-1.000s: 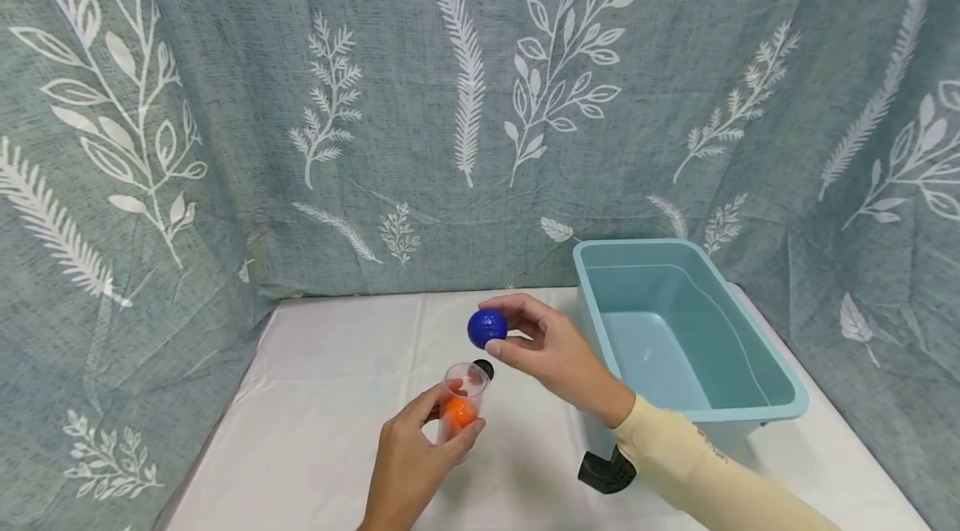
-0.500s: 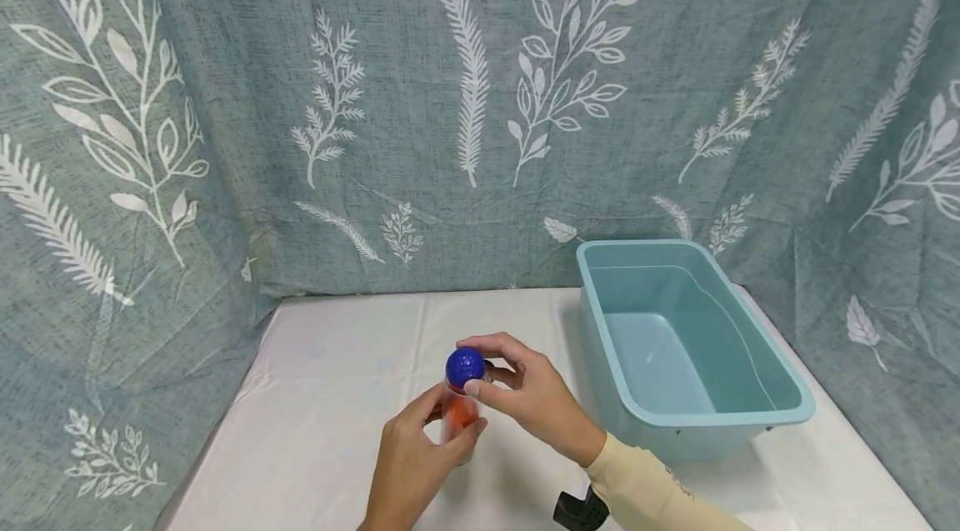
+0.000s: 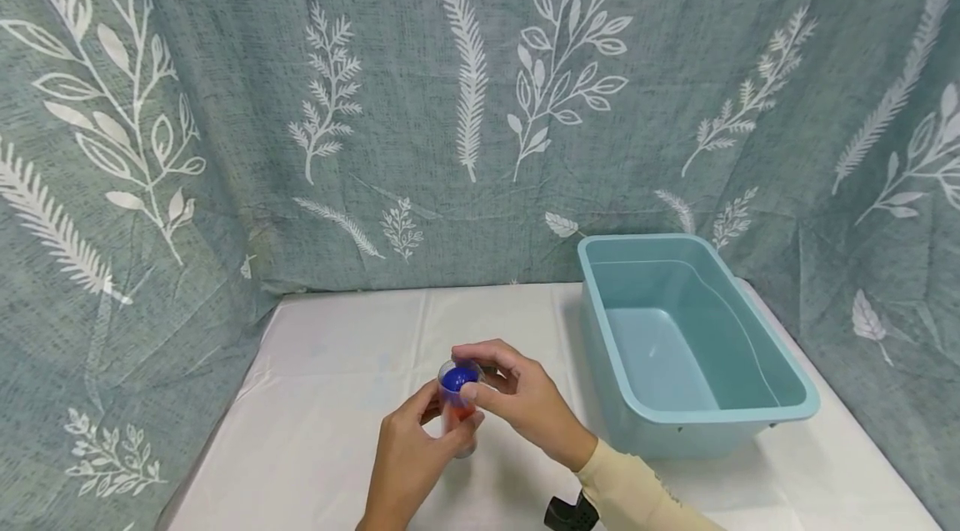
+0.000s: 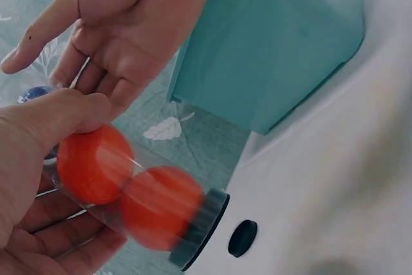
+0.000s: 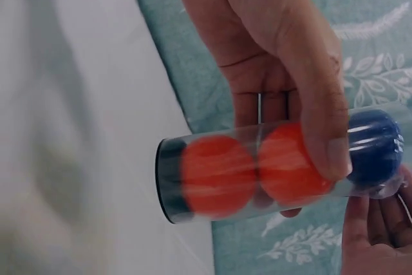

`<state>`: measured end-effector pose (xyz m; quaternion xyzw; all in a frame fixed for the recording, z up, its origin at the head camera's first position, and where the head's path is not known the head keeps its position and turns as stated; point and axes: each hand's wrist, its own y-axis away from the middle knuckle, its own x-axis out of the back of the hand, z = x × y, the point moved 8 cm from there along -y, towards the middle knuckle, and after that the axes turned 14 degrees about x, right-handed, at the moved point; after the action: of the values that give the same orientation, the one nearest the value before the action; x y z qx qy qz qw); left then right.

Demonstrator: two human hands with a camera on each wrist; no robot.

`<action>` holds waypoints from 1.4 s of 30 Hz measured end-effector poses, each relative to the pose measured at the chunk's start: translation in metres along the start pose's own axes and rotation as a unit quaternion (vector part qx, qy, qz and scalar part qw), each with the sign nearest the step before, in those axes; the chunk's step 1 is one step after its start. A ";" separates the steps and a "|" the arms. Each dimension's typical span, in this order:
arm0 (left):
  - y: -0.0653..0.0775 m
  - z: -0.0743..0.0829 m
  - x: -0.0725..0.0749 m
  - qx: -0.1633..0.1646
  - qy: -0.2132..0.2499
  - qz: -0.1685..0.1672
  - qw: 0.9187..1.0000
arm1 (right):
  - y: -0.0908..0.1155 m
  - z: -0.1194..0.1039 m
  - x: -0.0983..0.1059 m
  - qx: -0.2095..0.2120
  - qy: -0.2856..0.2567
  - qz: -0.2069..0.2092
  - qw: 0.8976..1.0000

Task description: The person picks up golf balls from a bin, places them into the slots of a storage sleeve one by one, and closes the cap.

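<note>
My left hand grips a clear plastic tube with a dark base, thumb across its side. Two orange balls sit one above the other inside it, seen in both wrist views. A blue ball lies within the tube's mouth, above the upper orange one. Around that rim is my right hand, its thumb and index finger at either side of the mouth, no longer pinching the ball. Some of its fingers are hidden behind the tube and left thumb in the left wrist view.
A light teal plastic bin stands on the right of the white-covered table. In the left wrist view, a small black cap lies on the tabletop. A leaf-patterned curtain hangs behind.
The right hand has brought the blue ball down and leftward to the tube, and the ball has dropped inside its mouth. The left hand has kept its grip on the tube.
</note>
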<state>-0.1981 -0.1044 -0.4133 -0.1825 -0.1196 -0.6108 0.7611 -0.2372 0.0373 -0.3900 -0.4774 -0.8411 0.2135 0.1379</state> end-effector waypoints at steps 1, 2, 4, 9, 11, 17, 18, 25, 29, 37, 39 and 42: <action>0.000 -0.002 -0.001 0.006 0.002 -0.004 1.000 | 0.001 0.002 0.000 -0.001 -0.004 0.001 1.000; -0.001 -0.004 -0.002 0.011 0.003 -0.007 1.000 | 0.001 0.004 0.001 -0.003 -0.007 0.004 1.000; -0.002 -0.007 -0.004 0.016 0.003 -0.010 1.000 | 0.001 0.009 0.004 -0.010 -0.003 0.016 1.000; -0.003 -0.018 -0.010 0.043 -0.007 -0.017 0.999 | -0.001 0.026 0.014 -0.049 0.024 0.054 0.997; -0.002 -0.023 -0.013 0.055 -0.012 -0.024 0.998 | -0.001 0.036 0.018 -0.065 0.022 0.065 0.996; -0.002 -0.035 -0.018 0.063 -0.009 -0.027 0.998 | 0.001 0.064 0.034 -0.093 0.037 0.091 0.991; -0.002 -0.036 -0.019 0.064 -0.007 -0.027 0.998 | 0.001 0.068 0.036 -0.096 0.043 0.094 0.990; -0.003 -0.046 -0.020 0.066 0.004 -0.031 0.997 | -0.003 0.087 0.046 -0.095 0.111 0.093 0.985; -0.002 -0.052 -0.023 0.070 0.002 -0.039 0.997 | -0.007 0.095 0.050 -0.096 0.181 0.072 0.976; 0.002 -0.061 -0.029 0.082 0.007 -0.047 0.995 | -0.012 0.109 0.057 -0.104 0.290 0.039 0.950; 0.003 -0.064 -0.030 0.086 0.008 -0.048 0.995 | -0.013 0.113 0.057 -0.109 0.310 0.024 0.944; 0.003 -0.067 -0.031 0.091 0.005 -0.047 0.995 | -0.015 0.120 0.055 -0.115 0.328 -0.004 0.938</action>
<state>-0.2047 -0.1050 -0.4863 -0.1038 -0.1790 -0.6335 0.7455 -0.3288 0.0510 -0.4852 -0.5304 -0.7698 -0.0531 0.3512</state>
